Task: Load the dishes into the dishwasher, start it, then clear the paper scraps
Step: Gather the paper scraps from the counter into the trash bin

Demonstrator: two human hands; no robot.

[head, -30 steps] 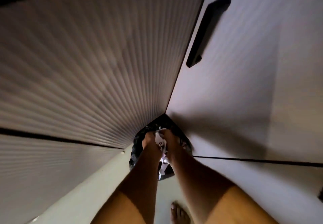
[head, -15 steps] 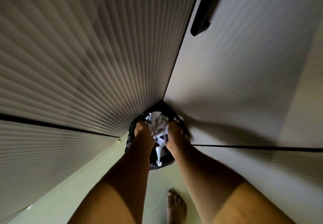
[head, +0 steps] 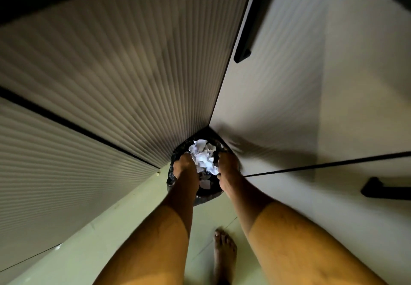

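White paper scraps sat bunched over the black-lined bin, cupped between both hands. The left hand and right hand pressed against the pile's two sides, fingers curled around it, above the bin's mouth.

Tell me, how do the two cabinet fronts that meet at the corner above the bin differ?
The left cabinet front is ribbed with fine grooves; the right cabinet front is smooth. The right one carries a black bar handle; no handle shows on the left one. Both are pale and meet behind the black-lined bin.
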